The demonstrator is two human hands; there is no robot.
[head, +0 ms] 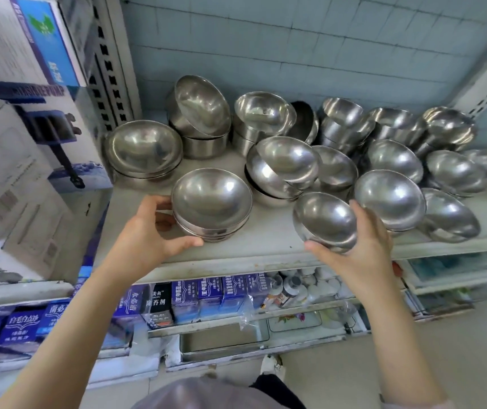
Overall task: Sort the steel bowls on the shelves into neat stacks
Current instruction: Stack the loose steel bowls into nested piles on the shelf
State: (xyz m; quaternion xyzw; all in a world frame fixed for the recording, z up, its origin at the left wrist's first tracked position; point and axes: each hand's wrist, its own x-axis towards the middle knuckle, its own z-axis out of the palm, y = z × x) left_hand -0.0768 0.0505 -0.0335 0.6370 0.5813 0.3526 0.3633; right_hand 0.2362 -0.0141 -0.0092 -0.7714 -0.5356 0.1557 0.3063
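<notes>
Several steel bowls crowd a pale shelf (266,237), some nested, some tilted. Near the front edge stands a short stack of bowls (211,203); my left hand (150,231) grips its left side, thumb under the base. My right hand (360,246) holds a tilted small bowl (325,221) just above the shelf, fingers behind it and thumb below. A wide stack (143,150) sits at the back left. Leaning piles (201,113) (283,163) fill the middle. More bowls (390,199) spread to the right.
Large cardboard boxes (29,143) press against the shelf's left end. A slotted upright (109,63) stands behind them, with a tiled wall at the back. Lower shelves hold blue product boxes (195,296), bottles and a metal tray (221,340). Floor lies below right.
</notes>
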